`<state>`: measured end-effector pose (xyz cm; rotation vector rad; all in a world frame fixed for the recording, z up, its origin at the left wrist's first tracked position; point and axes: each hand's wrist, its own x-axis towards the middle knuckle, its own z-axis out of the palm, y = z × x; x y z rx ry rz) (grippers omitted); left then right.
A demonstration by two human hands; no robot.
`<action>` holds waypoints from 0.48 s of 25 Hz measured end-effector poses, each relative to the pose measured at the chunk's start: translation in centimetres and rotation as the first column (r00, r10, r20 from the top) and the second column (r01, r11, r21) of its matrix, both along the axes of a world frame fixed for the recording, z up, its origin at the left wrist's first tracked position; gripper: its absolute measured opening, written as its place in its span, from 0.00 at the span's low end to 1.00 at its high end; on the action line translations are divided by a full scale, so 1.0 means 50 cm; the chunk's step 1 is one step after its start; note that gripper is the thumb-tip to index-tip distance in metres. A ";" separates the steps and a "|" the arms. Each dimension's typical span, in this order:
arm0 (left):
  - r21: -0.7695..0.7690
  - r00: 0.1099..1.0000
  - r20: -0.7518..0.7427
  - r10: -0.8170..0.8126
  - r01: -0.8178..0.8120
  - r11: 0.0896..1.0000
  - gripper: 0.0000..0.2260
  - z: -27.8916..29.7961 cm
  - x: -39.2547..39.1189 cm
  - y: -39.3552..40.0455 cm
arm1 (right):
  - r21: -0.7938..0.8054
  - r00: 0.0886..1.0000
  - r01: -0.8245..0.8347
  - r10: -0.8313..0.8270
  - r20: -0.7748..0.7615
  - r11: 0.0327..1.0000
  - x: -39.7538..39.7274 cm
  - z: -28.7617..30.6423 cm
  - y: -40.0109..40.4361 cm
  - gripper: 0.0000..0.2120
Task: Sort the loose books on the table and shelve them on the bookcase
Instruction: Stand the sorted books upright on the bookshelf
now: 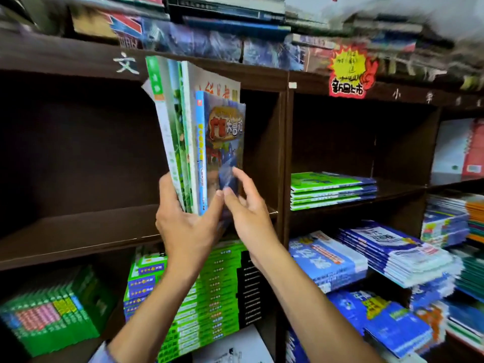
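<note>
Glossy books (193, 142) upright at the dark bookcase (78, 231) shelf's front edge.
Left hand (183, 226) clamps their bottom; right hand (246, 205) loose-fingered, touching the cover.

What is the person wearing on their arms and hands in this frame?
Both forearms are bare. The left hand and right hand show no gloves, rings or watch. A bit of light bluish sleeve shows at the bottom edge on the left arm.

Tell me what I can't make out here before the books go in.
Head view only:
- Bottom edges of the held books: hidden behind the left hand.
- Right hand: blurred, contact with the front cover unclear.
- Top-shelf stacks: blurred by motion, titles unreadable.
- Table: out of frame.
</note>
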<state>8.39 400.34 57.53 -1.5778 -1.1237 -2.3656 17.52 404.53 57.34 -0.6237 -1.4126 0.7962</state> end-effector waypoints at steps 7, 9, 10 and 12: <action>-0.099 0.989 -0.059 0.134 -0.140 0.985 0.22 -0.006 0.049 0.078 | -0.041 0.995 -0.098 0.098 0.003 0.994 0.045 0.012 0.087 0.22; -0.131 0.978 -0.099 0.184 -0.196 0.972 0.22 0.004 0.067 0.085 | -0.066 0.991 -0.133 0.132 -0.020 0.989 0.051 0.017 0.101 0.21; -0.150 0.972 -0.128 0.198 -0.217 0.965 0.22 0.007 0.081 0.088 | -0.076 0.990 -0.138 0.135 -0.050 0.987 0.055 0.017 0.111 0.21; -0.206 0.954 -0.192 0.231 -0.269 0.941 0.23 0.012 0.108 0.097 | -0.101 0.980 -0.157 0.142 -0.141 0.982 0.063 0.010 0.137 0.20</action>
